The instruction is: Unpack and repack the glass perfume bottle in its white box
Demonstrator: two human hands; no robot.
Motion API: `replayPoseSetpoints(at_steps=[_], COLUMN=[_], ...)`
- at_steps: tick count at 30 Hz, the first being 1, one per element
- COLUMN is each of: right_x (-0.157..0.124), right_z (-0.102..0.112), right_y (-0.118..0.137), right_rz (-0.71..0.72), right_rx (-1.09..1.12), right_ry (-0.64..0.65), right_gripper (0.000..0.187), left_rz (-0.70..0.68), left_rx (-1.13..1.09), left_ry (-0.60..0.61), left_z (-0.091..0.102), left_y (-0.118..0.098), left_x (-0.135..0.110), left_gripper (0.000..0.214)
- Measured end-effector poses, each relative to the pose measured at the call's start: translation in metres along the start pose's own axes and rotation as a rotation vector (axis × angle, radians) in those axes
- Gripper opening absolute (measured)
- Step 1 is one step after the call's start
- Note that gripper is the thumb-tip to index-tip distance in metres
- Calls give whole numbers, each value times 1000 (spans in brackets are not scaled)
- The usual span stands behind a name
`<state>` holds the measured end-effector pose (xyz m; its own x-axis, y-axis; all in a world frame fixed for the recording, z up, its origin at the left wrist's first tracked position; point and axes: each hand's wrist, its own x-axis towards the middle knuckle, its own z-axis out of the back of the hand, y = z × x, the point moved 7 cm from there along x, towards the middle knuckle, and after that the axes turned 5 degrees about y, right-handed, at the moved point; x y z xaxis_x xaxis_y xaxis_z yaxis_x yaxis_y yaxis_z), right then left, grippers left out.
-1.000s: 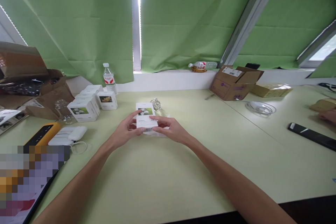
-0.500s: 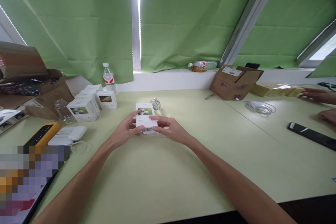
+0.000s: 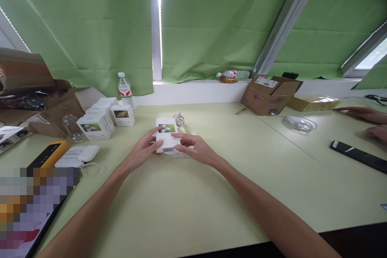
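White box with flower picture between both hands

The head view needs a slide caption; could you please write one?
Left hand and right hand hold a white, rectangular, flower-printed cardboard box at a pale-green table.

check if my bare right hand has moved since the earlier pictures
No visible move: judged against the open brown cardboard carton, your right hand stays in place.
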<state>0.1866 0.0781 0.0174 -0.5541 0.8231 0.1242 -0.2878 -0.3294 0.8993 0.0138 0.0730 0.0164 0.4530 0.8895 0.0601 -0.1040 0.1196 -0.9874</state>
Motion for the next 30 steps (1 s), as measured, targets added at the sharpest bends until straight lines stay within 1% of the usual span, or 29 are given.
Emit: replayPoseSetpoints(at_steps=[8,15,18,21,25,30], right_x=[-1,-1,-1,-1,0,0], right_z=[-1,-1,-1,-1,-2,-3], right_y=[-1,1,1,0,-2,-4], right_rz=[-12,-8,-3,-6,-10,-10], right_rx=[7,-5,1,4,-6,-14], right_ry=[4,8,7,11,25,32], right_gripper=[65,68,74,81,83,83], left_rz=[-2,-7,-4,-7,11,38], left_rx=[8,-23,-34,-35,-43,-34], left_ry=[-8,-24,-26,-31,-43,-52], left_z=[1,3,3,4,5,6], left_y=[1,1,2,3,8,11], left_x=[0,1,1,1,1,3], left_gripper=[67,74,77,81,87,80])
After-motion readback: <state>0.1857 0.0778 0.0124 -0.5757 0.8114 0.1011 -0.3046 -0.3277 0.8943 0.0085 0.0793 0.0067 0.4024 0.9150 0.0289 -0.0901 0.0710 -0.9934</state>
